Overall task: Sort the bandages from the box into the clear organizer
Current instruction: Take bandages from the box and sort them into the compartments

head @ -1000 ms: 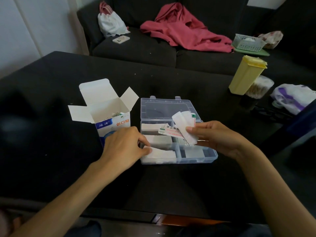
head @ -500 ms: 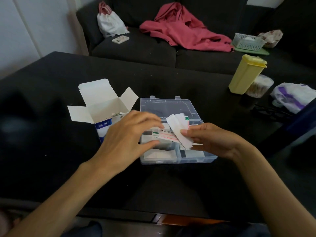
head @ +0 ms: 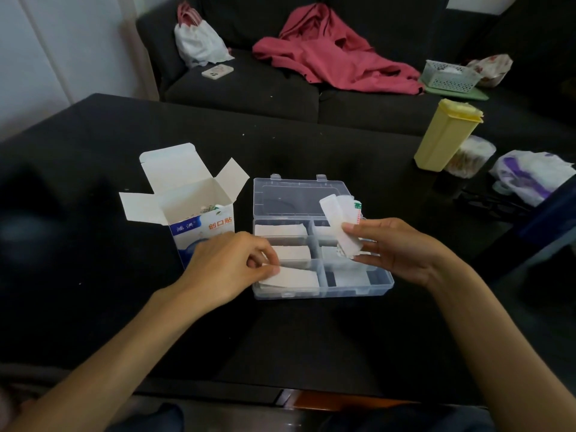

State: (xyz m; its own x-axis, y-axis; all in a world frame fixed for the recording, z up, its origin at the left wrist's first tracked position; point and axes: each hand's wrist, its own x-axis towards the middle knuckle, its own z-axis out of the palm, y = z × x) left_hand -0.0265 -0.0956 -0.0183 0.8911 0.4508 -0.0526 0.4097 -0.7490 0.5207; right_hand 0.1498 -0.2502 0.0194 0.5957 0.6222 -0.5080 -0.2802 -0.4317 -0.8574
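Bandages sit in several places on the black table [head: 311, 145], which fills most of the view with a dark sofa [head: 249, 88] behind it. On the sofa lie a pink garment [head: 336, 54], a white bag [head: 199, 42], a phone [head: 217, 71] and a small mesh basket [head: 448, 75]. Toward the right of the table stands a tall yellow container [head: 445, 135], with a crumpled white and purple bag [head: 533, 176] farther right. Near the middle, the clear organizer [head: 358, 289] lies open, its lid flat behind it, and white bandages fill several of its compartments. Just left of it stands the bandage box [head: 193, 210], flaps open, with a few wrappers showing inside. The right hand [head: 402, 247] hovers over the organizer's right side, thumb and fingers gripping a fanned bunch of bandages [head: 339, 226] that points up and away. The left hand [head: 230, 266] is at the organizer's near left corner, fingertips pinching a single bandage [head: 293, 277] that lies on the stack in the front left compartment.
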